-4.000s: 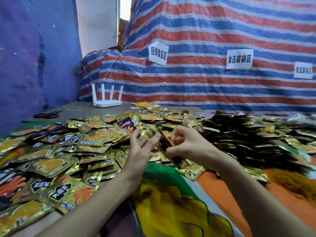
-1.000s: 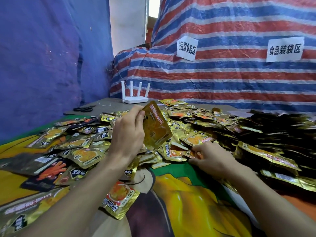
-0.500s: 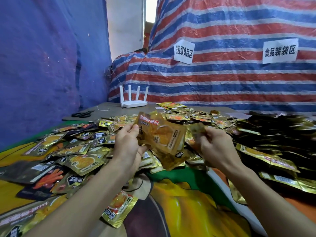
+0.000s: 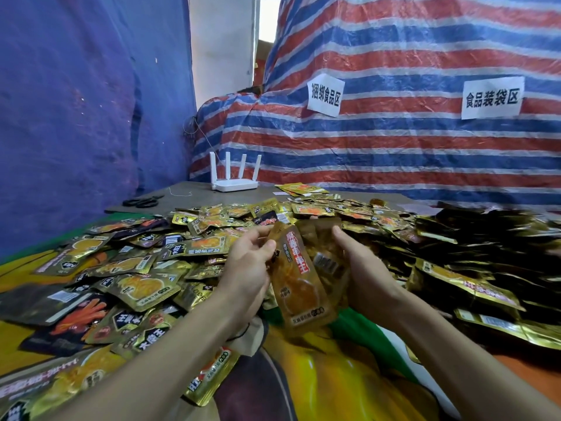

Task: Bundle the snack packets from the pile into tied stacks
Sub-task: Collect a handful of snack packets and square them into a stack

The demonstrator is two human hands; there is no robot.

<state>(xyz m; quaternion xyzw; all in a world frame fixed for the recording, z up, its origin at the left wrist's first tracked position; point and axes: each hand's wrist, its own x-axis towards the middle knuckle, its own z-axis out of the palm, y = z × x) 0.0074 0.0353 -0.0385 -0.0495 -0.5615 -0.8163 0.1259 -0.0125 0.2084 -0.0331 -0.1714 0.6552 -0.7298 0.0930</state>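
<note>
- Head view: the left hand [image 4: 252,268] pinches the left edge of the held packets [image 4: 299,278], and the right hand [image 4: 362,268] curls round their right side.
- The held packets stand between both hands, long axis nearly upright, over the table [image 4: 197,197] towards its front edge.
- The loose pile [image 4: 182,253] lies just left and beyond, nearer the left hand.
- Count: two hands, and at least two held packets; any more are hidden.

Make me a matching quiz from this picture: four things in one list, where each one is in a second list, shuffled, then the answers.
1. white router
2. scissors
3. stack of snack packets
4. paper signs

A. on the striped tarp
B. between the left hand and right hand
C. back of the table, at the tarp's foot
D. table's far-left corner, near the blue wall

Pairs: 1-C, 2-D, 3-B, 4-A
</note>
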